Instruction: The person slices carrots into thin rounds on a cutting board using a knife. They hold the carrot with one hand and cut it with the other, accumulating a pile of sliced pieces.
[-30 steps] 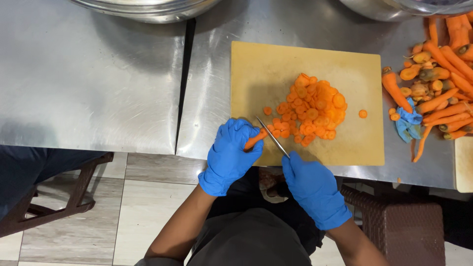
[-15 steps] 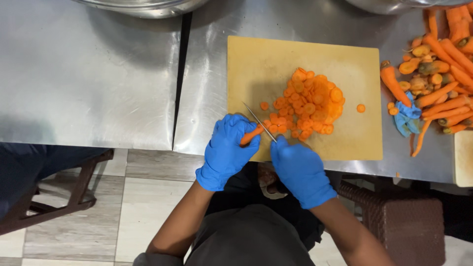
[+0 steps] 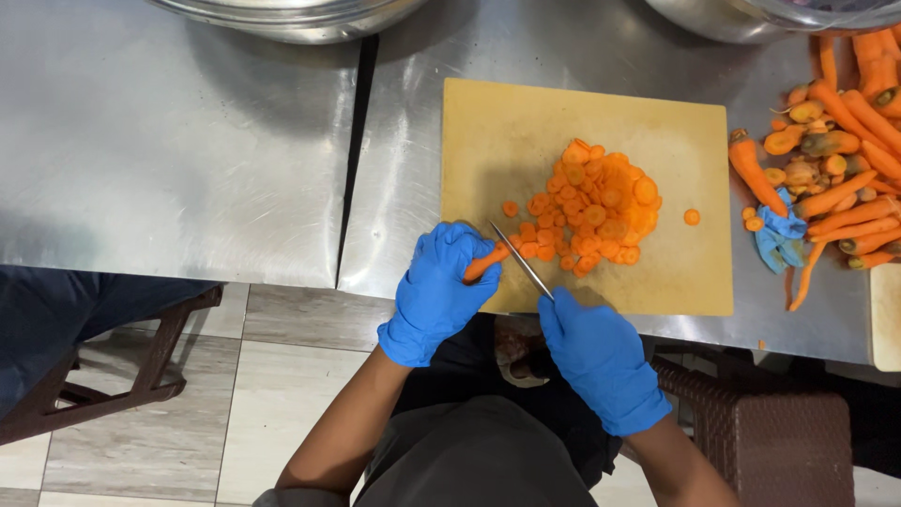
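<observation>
Both hands wear blue gloves. My left hand (image 3: pixel 436 286) pins a short piece of carrot (image 3: pixel 485 263) at the near left edge of a tan cutting board (image 3: pixel 694 272). In my right hand (image 3: pixel 591 352) is a thin knife (image 3: pixel 519 260), its blade angled up-left and resting against the carrot piece. A heap of carrot slices (image 3: pixel 596 211) covers the board's middle, just beyond the blade. One lone slice (image 3: pixel 692 217) lies to the right of the heap.
Whole carrots and peel scraps (image 3: pixel 835 160) are piled on the steel table (image 3: pixel 169 160) right of the board, with a crumpled blue glove (image 3: pixel 779 235). Metal bowls (image 3: pixel 282 14) stand at the far edge. A dark seam (image 3: pixel 357 160) splits the tabletop. A brown stool (image 3: pixel 770 432) is at my right.
The view has shifted slightly. Both hands stay at the board's near left edge; the knife has moved a little left along the carrot piece, which looks shorter.
</observation>
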